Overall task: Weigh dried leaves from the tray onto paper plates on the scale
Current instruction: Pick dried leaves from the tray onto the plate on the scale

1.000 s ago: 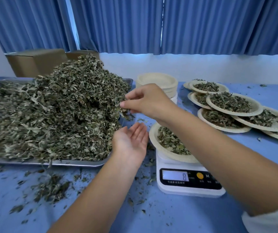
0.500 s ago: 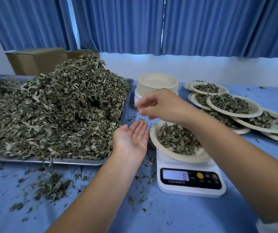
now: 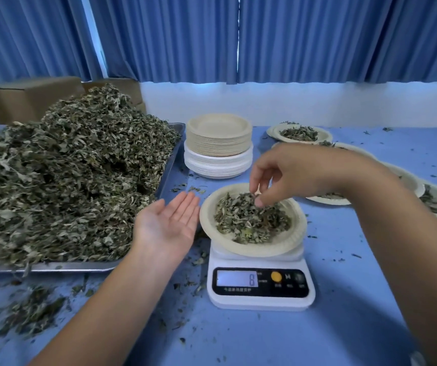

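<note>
A big heap of dried leaves (image 3: 61,175) fills the metal tray (image 3: 53,267) on the left. A white scale (image 3: 260,299) stands in the middle, its display showing 8. On it sits a paper plate (image 3: 288,247) holding a small pile of leaves (image 3: 249,220). My right hand (image 3: 288,175) hovers over the plate, fingertips pointing down and pinching a few leaves at the top of the pile. My left hand (image 3: 167,223) lies palm up and empty between the tray and the plate.
A stack of empty paper plates (image 3: 218,143) stands behind the scale. Several filled plates (image 3: 301,133) run along the right side, partly hidden by my right arm. Loose leaf bits litter the blue table (image 3: 344,326). Cardboard boxes (image 3: 27,99) sit behind the tray.
My right hand moved from the heap on the tray rightward to above the plate on the scale, carrying a pinch of leaves. My left hand stayed palm up.
</note>
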### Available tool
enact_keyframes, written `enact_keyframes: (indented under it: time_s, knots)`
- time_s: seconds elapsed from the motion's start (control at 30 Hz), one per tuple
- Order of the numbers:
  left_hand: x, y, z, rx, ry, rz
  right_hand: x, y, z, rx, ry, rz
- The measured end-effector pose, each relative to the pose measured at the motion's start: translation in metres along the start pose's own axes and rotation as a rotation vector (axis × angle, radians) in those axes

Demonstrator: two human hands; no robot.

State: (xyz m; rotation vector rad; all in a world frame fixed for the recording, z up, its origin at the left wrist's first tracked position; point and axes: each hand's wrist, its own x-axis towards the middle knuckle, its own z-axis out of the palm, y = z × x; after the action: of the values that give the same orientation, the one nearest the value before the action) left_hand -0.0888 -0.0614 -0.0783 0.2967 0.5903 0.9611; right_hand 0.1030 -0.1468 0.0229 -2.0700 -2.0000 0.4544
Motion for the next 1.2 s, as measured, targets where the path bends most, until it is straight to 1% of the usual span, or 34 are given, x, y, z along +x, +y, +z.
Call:
enact_keyframes:
  time_s: [0.2,0.37,0.57,0.73,0.97,1.2]
  knots:
    - [0.001,-0.001,-0.002,0.02,-0.004,0.001,-0.001,-0.01,0.008,-0.172,-0.142,0.053]
    - [0.001,-0.001,-0.001,0.029,0.003,0.009,0.004,-0.011,0.018,-0.229,-0.134,0.053]
    - [0.0,0.0,0.0,0.028,0.009,0.013,0.004,-0.01,0.016,-0.209,-0.082,0.016]
    - [-0.002,-0.001,0.001,0.023,0.013,0.021,-0.002,-0.008,0.002,-0.124,0.039,-0.014]
    - [-0.002,-0.001,0.002,0.022,0.017,0.025,-0.012,-0.007,-0.011,-0.042,0.156,-0.065]
    - [-0.003,-0.001,0.003,0.024,0.017,0.021,-0.01,-0.006,-0.011,-0.031,0.203,-0.068]
